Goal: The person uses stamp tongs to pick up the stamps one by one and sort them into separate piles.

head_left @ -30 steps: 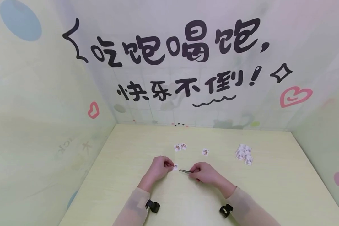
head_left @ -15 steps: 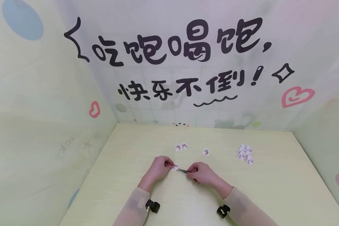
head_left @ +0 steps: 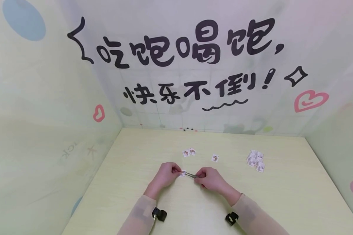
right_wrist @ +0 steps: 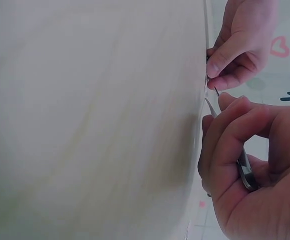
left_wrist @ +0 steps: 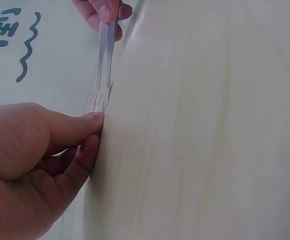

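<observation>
In the head view, my left hand [head_left: 165, 174] pinches the left edge of a small printed card [head_left: 183, 174], white with a coloured picture. My right hand [head_left: 209, 179] grips a pair of tweezers [head_left: 192, 175] that points left, its tips at the card. Seen from the left wrist, the arms of the tweezers [left_wrist: 109, 55] stand slightly apart just beyond the card [left_wrist: 99, 102]. Whether the tips touch it I cannot tell. The right wrist view shows the rear end of the tweezers [right_wrist: 247, 175] inside my curled right fingers.
Two similar cards [head_left: 189, 152] lie side by side farther back on the pale wooden table [head_left: 135, 147]. A single card [head_left: 215, 158] lies to their right. Several more overlap in a pile [head_left: 255, 160] at the right. Printed walls [head_left: 200, 107] enclose the back and sides.
My right hand has moved slightly left, bringing the tweezers' tips from beside the card to over its edge. My left hand has held its place. The head view has shifted a little.
</observation>
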A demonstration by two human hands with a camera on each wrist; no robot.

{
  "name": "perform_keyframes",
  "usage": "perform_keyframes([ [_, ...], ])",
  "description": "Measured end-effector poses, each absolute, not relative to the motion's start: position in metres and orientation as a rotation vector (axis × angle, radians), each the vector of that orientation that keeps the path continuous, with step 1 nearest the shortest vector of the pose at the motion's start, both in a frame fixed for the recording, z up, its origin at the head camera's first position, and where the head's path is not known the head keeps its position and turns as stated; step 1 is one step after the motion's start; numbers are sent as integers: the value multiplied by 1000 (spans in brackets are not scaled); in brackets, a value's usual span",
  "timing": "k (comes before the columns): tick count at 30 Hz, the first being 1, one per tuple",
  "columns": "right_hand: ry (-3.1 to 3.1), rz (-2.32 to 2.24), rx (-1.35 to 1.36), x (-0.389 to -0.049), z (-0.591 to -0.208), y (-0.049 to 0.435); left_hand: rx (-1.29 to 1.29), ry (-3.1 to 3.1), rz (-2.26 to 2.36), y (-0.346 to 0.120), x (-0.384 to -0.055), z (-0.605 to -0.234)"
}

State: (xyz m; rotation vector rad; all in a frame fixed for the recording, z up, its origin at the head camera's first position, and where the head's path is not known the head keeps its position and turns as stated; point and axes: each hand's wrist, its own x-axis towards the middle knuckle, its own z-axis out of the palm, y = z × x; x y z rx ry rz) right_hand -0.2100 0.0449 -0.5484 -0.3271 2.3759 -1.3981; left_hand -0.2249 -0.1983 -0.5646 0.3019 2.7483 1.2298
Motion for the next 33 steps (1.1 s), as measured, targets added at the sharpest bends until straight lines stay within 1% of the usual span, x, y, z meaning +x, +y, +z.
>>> perform_keyframes([
  [15,2309,-1425,-335,-212,-548,44,287,2747,1238,-198,-226,-567],
  [24,2531,-1327,-355,-216,-548,41,278,2748,1231,-198,-226,-567],
  [33,2559,-1257,-389,-218,-549,39,277,2750,1210,-197,-227,-566],
])
